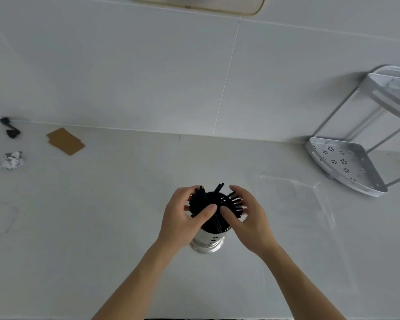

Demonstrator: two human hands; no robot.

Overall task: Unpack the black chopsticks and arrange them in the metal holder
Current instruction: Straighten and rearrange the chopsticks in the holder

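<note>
The counter [102,227] is a pale, smooth surface running from the near edge to the tiled wall [148,65] at the far side. At far right stands a two-tier metal corner rack [346,167]. Just left of it, a flat clear plastic sleeve [296,204] lies on the counter; it is judged to be the discarded chopstick packaging. At far left lie a brown card [65,141], a crumpled paper ball [11,160] and a small black item [9,129] that cannot be identified.

The metal holder [207,240] stands upright at near centre, a perforated cylinder on a flared base. It is judged light and easily tipped, and its polished wall is likely slippery. Steady it low on the body if it shifts.

The black chopsticks [214,206] are in the holder, tips down, with their upper ends fanned out above the rim. They are stiff, thin, light rods, probably smooth, and they will roll and splay freely. Take hold of them at the exposed upper ends, several at a time, not singly.

The left hand [183,218] curls round a cluster of chopstick ends on the left side of the fan, thumb across the front. The right hand [247,215] is held half open, with fingers spread and lightly bent against the ends on the right side. Whether it pinches any cannot be told.
</note>
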